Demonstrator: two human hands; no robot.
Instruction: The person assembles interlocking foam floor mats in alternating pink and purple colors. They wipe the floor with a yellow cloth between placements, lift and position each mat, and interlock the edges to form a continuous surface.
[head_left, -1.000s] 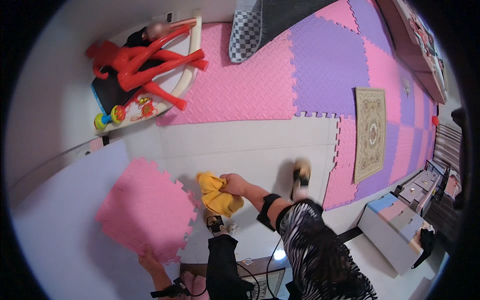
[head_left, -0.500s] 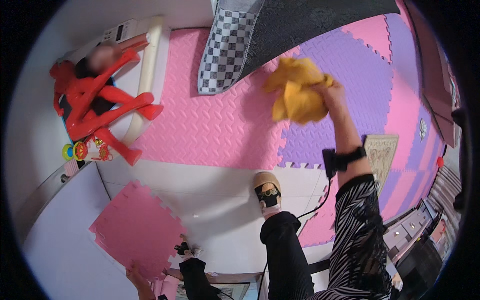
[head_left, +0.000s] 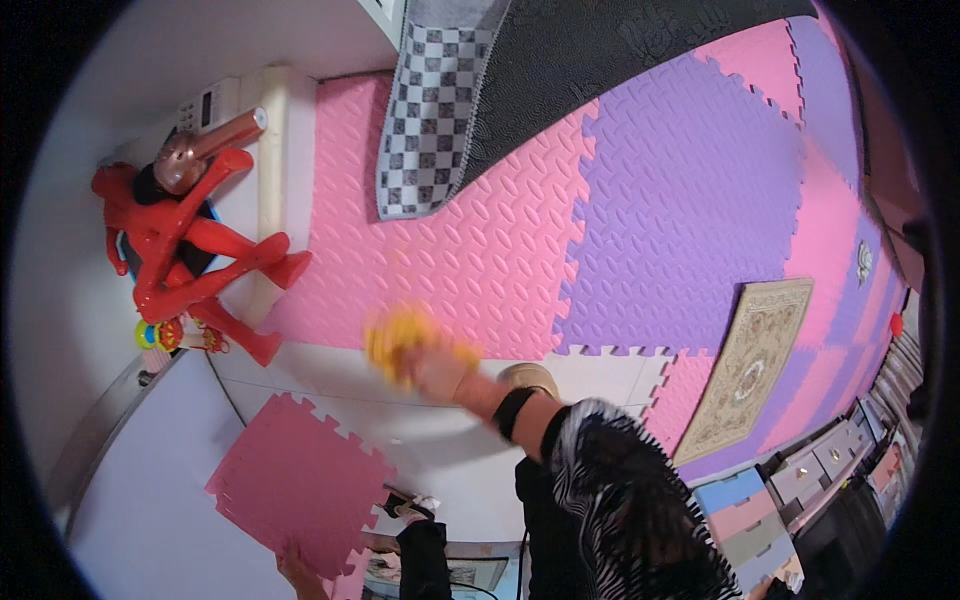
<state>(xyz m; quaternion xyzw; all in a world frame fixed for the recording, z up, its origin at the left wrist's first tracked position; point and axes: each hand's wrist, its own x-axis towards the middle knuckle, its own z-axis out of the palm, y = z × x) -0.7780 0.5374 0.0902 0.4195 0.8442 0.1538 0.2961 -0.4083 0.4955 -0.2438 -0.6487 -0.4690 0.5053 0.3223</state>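
My right hand [head_left: 438,372], smeared by motion, is closed on a bunched yellow cloth [head_left: 408,340]. Hand and cloth are over the front edge of the pink foam mat [head_left: 450,270], beside the white tile floor. A loose pink foam tile [head_left: 300,470] with toothed edges is at the lower left. My left hand [head_left: 292,562] grips that tile by its lower edge, fingers partly hidden. Below the cloth, one tan shoe [head_left: 530,378] of mine shows on the floor.
Purple foam mat [head_left: 680,200] joins the pink one; a dark rug with a checkered runner [head_left: 430,120] lies folded over it. A small patterned rug [head_left: 750,365] lies right. At left are a red glossy figure [head_left: 180,240], a copper-coloured device [head_left: 210,150] and a white panel [head_left: 150,440].
My right hand has swept the yellow cloth left and nearer, from over the purple mat to the pink mat's front edge. My left hand still grips the foam tile, which appears slightly lower and further right.
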